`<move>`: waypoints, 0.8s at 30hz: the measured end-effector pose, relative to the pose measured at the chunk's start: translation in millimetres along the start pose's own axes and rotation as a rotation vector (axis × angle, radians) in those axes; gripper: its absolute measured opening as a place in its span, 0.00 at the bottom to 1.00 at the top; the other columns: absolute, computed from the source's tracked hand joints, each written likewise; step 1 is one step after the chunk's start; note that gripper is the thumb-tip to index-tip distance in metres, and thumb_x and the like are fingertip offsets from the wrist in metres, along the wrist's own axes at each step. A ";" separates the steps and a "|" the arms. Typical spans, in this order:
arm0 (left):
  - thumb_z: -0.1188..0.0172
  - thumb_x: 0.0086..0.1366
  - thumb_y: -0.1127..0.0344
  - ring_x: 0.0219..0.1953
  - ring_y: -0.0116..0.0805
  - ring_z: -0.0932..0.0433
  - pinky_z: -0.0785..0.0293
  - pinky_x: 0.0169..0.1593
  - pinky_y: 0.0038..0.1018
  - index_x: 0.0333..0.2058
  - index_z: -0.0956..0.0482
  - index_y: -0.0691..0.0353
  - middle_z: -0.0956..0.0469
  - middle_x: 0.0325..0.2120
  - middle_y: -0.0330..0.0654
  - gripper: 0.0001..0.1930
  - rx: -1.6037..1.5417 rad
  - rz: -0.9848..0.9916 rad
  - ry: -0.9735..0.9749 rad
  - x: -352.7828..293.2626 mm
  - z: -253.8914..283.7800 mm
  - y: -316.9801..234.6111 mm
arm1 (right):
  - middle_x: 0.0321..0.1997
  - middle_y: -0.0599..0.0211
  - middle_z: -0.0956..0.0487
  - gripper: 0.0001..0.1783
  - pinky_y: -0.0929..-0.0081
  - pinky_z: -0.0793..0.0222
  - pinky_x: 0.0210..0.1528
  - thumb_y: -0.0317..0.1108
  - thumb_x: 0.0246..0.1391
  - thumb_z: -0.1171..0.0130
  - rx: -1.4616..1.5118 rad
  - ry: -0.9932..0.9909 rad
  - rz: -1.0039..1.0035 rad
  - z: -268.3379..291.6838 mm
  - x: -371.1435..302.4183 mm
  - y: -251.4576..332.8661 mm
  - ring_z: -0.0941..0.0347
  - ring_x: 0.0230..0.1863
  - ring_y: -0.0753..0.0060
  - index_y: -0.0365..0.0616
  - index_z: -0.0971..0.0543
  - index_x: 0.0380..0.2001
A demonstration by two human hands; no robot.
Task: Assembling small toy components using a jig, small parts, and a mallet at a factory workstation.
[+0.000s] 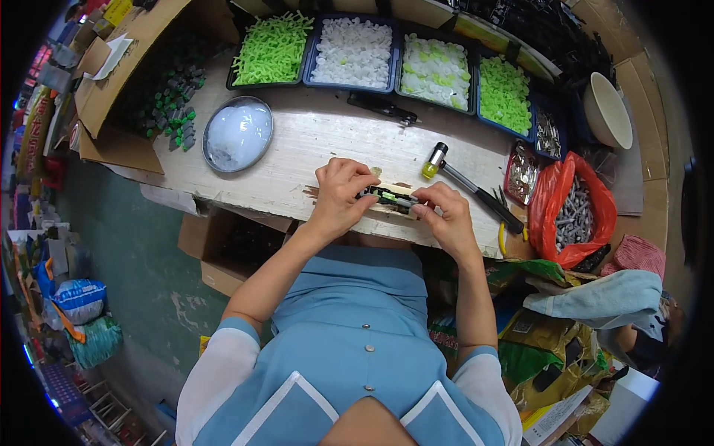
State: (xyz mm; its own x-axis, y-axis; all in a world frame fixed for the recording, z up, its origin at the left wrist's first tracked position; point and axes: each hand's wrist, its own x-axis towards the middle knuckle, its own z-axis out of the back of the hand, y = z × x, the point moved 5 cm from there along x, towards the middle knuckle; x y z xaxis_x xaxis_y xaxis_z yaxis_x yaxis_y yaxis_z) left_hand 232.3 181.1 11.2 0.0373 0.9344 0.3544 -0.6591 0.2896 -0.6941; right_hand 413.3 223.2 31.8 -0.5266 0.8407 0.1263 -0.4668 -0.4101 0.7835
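Grasping a small black and green part between them, the two hands meet near the front edge of the table. The left hand pinches its left end with the thumb and fingers; the right hand pinches its right end in the same manner. The part lies lengthwise from one hand to the other, just above the table; whether it touches the wood below, I cannot tell. Its details are too small to see well.

To the right of the part there is a hammer, which lies slantwise, with its yellow-tipped head near the right hand. Farther to the right stands a red bag, open at the top, with grey pieces inside. On the left side of the table is a round dish, and beyond it are many grey and green pieces. Along the back, four trays stand in a row, filled with green pieces, white pieces, and a mixture of both.
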 end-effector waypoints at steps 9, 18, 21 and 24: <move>0.35 0.43 0.70 0.42 0.34 0.36 0.48 0.48 0.33 0.33 0.20 0.56 0.29 0.33 0.34 0.14 -0.002 0.076 0.005 0.9 -2.1 0.9 | 0.26 0.64 0.26 0.10 0.72 0.39 0.33 0.25 0.40 0.38 -0.069 0.027 0.051 -2.2 7.5 5.3 0.32 0.27 0.66 0.38 0.23 0.31; 0.35 0.43 0.70 0.41 0.34 0.36 0.48 0.48 0.32 0.33 0.21 0.56 0.30 0.32 0.35 0.14 -0.004 0.089 0.008 1.5 -1.1 0.8 | 0.27 0.68 0.28 0.08 0.72 0.47 0.35 0.26 0.42 0.40 -0.115 0.030 0.137 -9.4 11.1 12.0 0.33 0.31 0.67 0.43 0.23 0.30; 0.35 0.43 0.69 0.41 0.34 0.36 0.48 0.48 0.32 0.33 0.21 0.56 0.30 0.32 0.35 0.14 -0.006 0.091 0.000 1.1 -1.0 0.9 | 0.27 0.68 0.28 0.08 0.72 0.48 0.35 0.26 0.42 0.40 -0.117 0.040 0.144 -11.1 10.8 10.0 0.33 0.31 0.67 0.43 0.23 0.30; 0.35 0.43 0.70 0.40 0.33 0.37 0.48 0.47 0.32 0.31 0.22 0.56 0.31 0.31 0.34 0.12 -0.021 0.089 -0.005 0.0 -1.3 1.8 | 0.26 0.68 0.28 0.08 0.72 0.47 0.35 0.26 0.42 0.40 -0.115 0.040 0.139 -11.9 10.3 8.5 0.33 0.31 0.67 0.43 0.23 0.30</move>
State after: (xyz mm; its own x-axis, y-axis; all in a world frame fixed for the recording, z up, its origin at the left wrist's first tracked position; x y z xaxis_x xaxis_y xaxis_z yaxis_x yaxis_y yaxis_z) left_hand 232.1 181.9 9.1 -0.0246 0.9556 0.2936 -0.6434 0.2096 -0.7363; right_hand 395.4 224.1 32.5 -0.6186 0.7591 0.2026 -0.4642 -0.5612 0.6853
